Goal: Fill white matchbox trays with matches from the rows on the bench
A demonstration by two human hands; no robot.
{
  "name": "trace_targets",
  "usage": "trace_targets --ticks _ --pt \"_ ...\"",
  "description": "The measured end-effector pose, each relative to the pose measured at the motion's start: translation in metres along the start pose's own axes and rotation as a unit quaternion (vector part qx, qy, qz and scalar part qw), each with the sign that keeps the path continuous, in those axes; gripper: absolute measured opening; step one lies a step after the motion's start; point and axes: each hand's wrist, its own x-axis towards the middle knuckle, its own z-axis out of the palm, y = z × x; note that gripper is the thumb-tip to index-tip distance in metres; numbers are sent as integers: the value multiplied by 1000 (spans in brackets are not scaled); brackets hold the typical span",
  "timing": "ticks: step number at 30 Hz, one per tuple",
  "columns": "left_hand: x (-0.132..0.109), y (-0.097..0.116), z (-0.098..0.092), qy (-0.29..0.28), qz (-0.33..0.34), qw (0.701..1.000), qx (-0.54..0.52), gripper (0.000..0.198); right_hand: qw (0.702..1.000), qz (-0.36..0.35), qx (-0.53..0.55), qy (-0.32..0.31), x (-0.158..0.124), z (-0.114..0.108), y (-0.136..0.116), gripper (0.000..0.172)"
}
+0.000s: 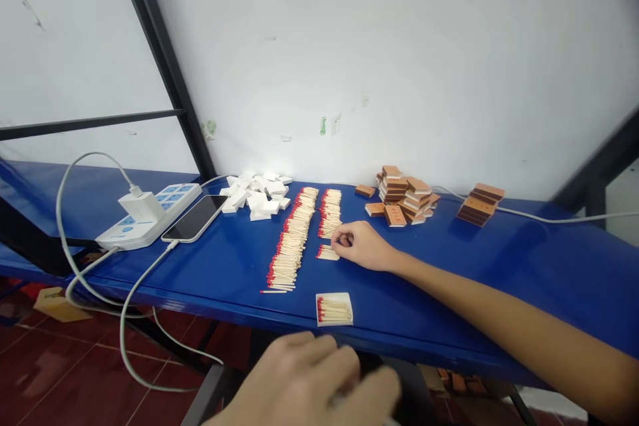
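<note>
Currently, the right hand (pixel 367 246) is bending over the blue tabletop (pixel 239 266), its fingers curling toward the thumb at the right end of a small bunch of matches (pixel 325 252); whether it is pinching any, I cannot tell. Nearest the camera, the left hand (pixel 314 373) is blurring, its fingers half curling, and I cannot tell whether it is holding anything. Between the hands, 1 white tray (pixel 350 301) is lying near the front edge, holding red-tipped matchsticks (pixel 332 310). Beyond, a long row of matches (pixel 293 239) and a shorter row (pixel 330 213) are running toward the wall. White pieces (pixel 259 194) are heaping up behind on the left; brown boxes (pixel 404 193) are piling up on the right. A phone (pixel 197 218) is lying beside a power strip (pixel 174 203).
</note>
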Motion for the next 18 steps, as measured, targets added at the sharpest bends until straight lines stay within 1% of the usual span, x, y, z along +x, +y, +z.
trace_targets --ticks 1,2,6,8,10,14,18 --pt "-1 -6 7 32 -21 999 10 26 1000 0 1 -3 0 0 0 11" --pt "-4 -14 15 38 -61 997 16 25 1000 1 1 -6 0 0 0 11" --pt "-27 -46 48 97 -131 986 20 23 1000 1 -16 -22 -1 -1 -3 13" --pt "-35 -56 56 135 -135 981 39 26 999 -3 -39 -26 -3 -1 -5 12" --pt "-36 -59 58 135 -149 978 52 32 997 -11 -77 -25 -5 -2 -10 13" --pt "-31 -57 56 107 -166 978 64 37 990 -6 -136 -28 -10 -6 -22 28" --pt "-29 -56 57 75 -180 978 70 39 987 8 -155 -43 -13 -8 -27 29"
